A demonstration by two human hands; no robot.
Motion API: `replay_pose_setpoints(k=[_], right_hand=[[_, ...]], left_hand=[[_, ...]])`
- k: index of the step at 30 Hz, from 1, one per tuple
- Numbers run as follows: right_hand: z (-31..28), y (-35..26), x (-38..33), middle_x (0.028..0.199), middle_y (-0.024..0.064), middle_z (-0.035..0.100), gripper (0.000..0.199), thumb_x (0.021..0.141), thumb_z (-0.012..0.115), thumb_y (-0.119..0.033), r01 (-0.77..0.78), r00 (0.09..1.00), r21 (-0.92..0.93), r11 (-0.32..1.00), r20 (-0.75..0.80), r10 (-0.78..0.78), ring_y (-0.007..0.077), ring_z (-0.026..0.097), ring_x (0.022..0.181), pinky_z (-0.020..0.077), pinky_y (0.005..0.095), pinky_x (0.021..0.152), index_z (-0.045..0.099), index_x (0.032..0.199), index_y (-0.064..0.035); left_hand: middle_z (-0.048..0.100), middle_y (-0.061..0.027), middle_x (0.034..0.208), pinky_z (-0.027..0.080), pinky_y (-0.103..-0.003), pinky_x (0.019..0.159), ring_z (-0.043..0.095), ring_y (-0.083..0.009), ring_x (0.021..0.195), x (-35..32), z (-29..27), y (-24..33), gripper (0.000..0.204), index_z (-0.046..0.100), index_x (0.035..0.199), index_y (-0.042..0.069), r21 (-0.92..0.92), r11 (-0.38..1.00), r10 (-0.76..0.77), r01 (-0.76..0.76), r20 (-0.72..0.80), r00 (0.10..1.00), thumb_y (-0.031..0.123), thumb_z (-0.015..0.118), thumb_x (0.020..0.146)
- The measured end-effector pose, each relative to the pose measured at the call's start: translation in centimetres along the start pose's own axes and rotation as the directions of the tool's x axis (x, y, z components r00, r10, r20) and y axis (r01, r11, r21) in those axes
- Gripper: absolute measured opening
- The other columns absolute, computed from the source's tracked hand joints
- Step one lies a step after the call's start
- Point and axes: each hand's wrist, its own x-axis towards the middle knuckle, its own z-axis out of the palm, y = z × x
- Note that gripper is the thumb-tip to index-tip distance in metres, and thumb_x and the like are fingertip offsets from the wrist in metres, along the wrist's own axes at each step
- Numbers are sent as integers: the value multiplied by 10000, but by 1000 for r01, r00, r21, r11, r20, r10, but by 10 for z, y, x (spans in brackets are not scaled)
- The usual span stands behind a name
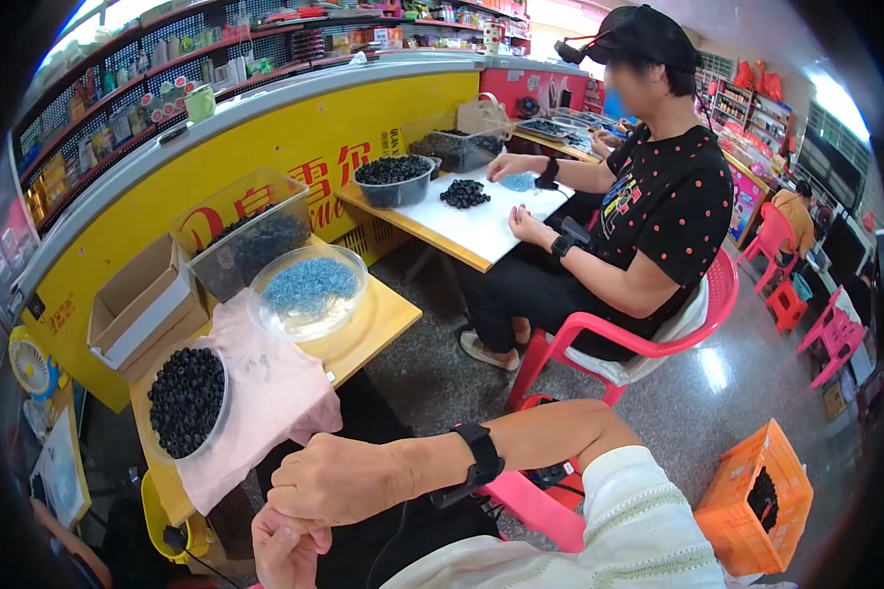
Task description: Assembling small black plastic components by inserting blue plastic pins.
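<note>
Meeting at the fingers near the lower edge, the bare right hand (334, 481) and bare left hand (283, 552) are both curled inward; whether they grip anything cannot be told. Up and to the left of them lies a round, clear plastic tub heaped with small black pieces (186, 402), its foreshortened outline longest up the view; the right hand is the nearer. Between tub and hand, a pale pink cloth (283, 398) drapes over the edge of a light wooden table (391, 312). Farther off stands a round, clear tub of fine blue pieces (309, 287). The right hand's fingertips are hidden, the left wrist is cut off, and grey marks on the cloth are indistinct.
</note>
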Motion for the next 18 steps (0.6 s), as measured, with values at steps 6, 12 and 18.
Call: replay_pose_setpoints(k=[6, 12, 18], right_hand=[[0, 1, 4, 635, 48, 529, 223, 817, 614, -233, -64, 995, -56, 996, -83, 59, 222, 590, 594, 449, 349, 480, 519, 689, -77], [0, -3, 15, 636, 65, 542, 244, 862, 593, -239, -53, 994, 82, 995, -96, 61, 256, 582, 579, 452, 365, 502, 546, 702, -62], [3, -6, 11, 649, 68, 548, 249, 867, 596, -248, -105, 994, 107, 989, -27, 109, 261, 590, 586, 462, 361, 509, 541, 711, -62]], left_hand=[[611, -122, 814, 444, -254, 568, 561, -168, 663, 4, -2, -1, 287, 476, 941, 36, 169, 982, 91, -87, -16, 996, 206, 693, 865], [612, -114, 965, 465, -252, 603, 583, -174, 706, -1, -8, 0, 309, 490, 1045, 31, 183, 969, 185, -168, -80, 980, 211, 672, 873], [603, -131, 994, 447, -243, 595, 569, -167, 715, -3, -13, -4, 282, 517, 991, 4, 203, 961, 184, -186, 28, 983, 227, 648, 877]])
